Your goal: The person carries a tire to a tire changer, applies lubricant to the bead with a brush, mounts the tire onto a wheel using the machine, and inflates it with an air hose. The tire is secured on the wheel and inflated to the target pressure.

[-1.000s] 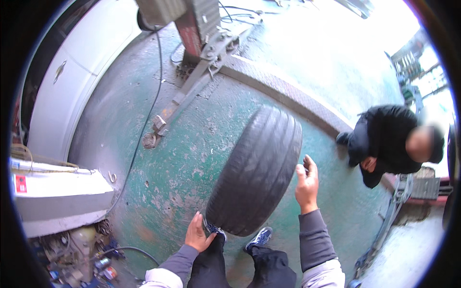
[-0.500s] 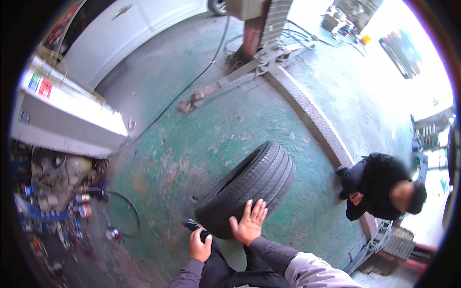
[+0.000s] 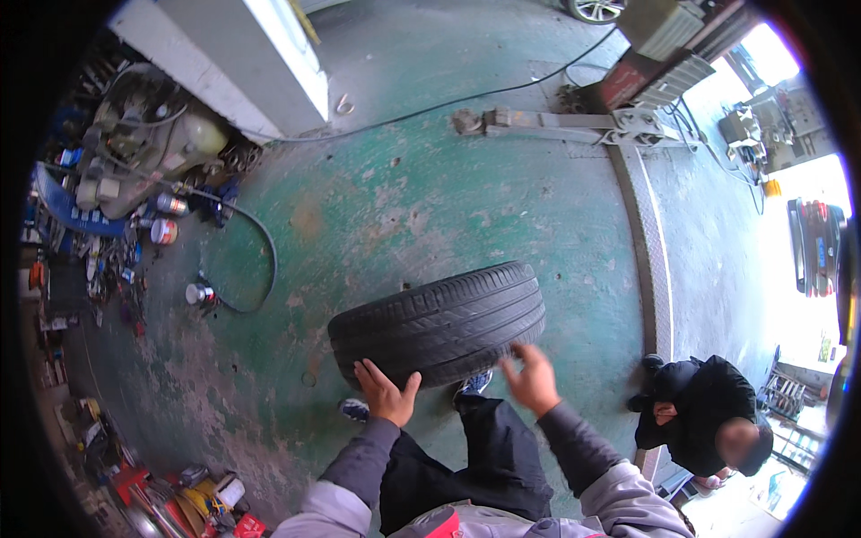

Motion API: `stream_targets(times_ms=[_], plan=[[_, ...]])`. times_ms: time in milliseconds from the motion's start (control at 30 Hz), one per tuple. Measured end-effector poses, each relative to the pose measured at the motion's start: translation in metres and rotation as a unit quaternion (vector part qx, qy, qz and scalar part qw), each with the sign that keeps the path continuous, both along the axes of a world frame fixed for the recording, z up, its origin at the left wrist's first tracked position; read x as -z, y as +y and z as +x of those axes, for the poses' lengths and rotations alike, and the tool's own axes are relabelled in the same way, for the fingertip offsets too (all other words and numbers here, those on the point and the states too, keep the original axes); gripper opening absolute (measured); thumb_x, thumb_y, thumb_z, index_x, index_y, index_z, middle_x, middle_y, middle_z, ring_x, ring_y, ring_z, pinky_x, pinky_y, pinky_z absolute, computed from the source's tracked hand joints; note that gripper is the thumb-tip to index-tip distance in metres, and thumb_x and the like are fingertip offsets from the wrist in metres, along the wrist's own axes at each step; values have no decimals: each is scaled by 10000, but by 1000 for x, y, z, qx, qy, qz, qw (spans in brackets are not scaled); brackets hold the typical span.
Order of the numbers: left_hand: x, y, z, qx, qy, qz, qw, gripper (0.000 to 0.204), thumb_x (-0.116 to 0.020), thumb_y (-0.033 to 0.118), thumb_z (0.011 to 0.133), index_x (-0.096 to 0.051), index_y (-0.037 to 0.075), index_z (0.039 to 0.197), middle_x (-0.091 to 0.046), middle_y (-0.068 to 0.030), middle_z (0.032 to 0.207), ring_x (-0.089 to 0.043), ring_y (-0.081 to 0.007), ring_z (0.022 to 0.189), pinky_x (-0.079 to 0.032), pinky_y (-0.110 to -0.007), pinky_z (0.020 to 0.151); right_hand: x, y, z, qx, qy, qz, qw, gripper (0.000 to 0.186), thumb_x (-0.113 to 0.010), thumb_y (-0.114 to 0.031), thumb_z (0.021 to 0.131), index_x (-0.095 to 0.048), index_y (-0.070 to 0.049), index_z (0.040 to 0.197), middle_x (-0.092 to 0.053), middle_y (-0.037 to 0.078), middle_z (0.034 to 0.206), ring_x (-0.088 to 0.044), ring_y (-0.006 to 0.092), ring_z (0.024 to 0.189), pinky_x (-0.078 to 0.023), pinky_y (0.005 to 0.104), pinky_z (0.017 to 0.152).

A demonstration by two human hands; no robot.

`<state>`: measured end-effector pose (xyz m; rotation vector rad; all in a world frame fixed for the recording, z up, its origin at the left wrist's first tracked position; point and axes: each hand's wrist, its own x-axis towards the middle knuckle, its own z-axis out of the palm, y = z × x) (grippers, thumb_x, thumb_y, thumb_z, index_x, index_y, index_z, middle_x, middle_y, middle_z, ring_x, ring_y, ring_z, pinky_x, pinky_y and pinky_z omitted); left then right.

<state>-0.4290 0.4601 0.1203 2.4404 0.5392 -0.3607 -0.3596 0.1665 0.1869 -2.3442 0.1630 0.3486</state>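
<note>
A black car tyre (image 3: pixel 439 323) without a visible rim stands on its tread just in front of my feet, its grooved tread facing up towards me. My left hand (image 3: pixel 387 394) lies against the tyre's near left part, fingers spread on the rubber. At the near right edge of the tyre is my right hand (image 3: pixel 531 381), fingers apart and loosely bent, slightly smeared. Whether its fingertips touch the rubber I cannot tell. Below the tyre my shoes (image 3: pixel 473 384) show in part.
A person in dark clothes (image 3: pixel 695 408) crouches at right beside a long metal floor plate (image 3: pixel 650 260). A lift arm (image 3: pixel 556 125) and a cable (image 3: pixel 404 118) lie farther off. At left are a hose (image 3: pixel 269 242), cans (image 3: pixel 164 230), a compressor-like machine (image 3: pixel 184 139) and scattered tools.
The tyre has turned, now lying more crosswise before me. My left hand has come onto its tread; my right hand has moved right to its edge. The view has swung left.
</note>
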Motion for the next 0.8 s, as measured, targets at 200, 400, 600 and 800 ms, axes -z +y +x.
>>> stream_targets(times_ms=[200,400,600,800], plan=[[24,170,-52,8,90,-5,996,1181,-671,676,873,-202,-188,1527,-267,-402,1574,-259,-491,1495,-227,-483,1243,62,67,0,20,-20,-135,990,899,-722,-478,897,-384,115,1482,-432,351,1495,-413,466,1416,-346,463,1178],[-6,250,-107,-35,49,23,998,796,-698,461,908,-426,-65,1441,-445,-332,1490,-452,-483,1365,-371,-531,1141,63,232,-81,18,15,-154,988,1154,-623,-633,907,-102,163,1559,-77,400,1635,-43,543,1540,-69,587,1247],[-63,249,-147,39,-53,-33,997,829,-760,348,828,-414,-74,1451,-399,-366,1503,-433,-518,1360,-358,-552,1145,-1,372,-122,-146,157,-48,976,1149,-558,-719,921,-143,131,1575,55,478,1592,88,625,1499,-18,636,1227],[-83,271,-184,-123,-1,10,992,850,-746,408,855,-399,-44,1485,-360,-347,1534,-411,-503,1381,-348,-545,1155,-30,418,-98,-215,94,156,959,743,-695,-397,951,-448,74,1470,-527,295,1460,-481,433,1386,-373,452,1168]])
